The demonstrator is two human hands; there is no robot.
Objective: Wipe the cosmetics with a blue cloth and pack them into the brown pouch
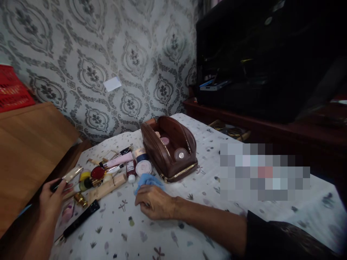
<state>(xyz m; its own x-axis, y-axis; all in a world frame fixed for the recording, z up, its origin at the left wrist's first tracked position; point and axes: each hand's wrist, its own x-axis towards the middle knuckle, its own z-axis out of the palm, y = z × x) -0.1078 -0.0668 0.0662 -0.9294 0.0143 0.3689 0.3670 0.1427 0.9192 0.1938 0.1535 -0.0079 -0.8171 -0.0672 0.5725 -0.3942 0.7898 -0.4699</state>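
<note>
Tube (72,174), pinched in our left hand (56,191), points to two o'clock. That way sits the open bag (169,164), nearer our right hand (155,203), curled against blue cloth (148,180); gripping, we cannot tell.

Your left fingers (61,186) hold a slim tube (72,174), black at your grip, its pale end slanting up and away. A crumpled blue cloth (149,180) bunches just beyond your right fingers (141,199), partly hidden behind them.
</note>
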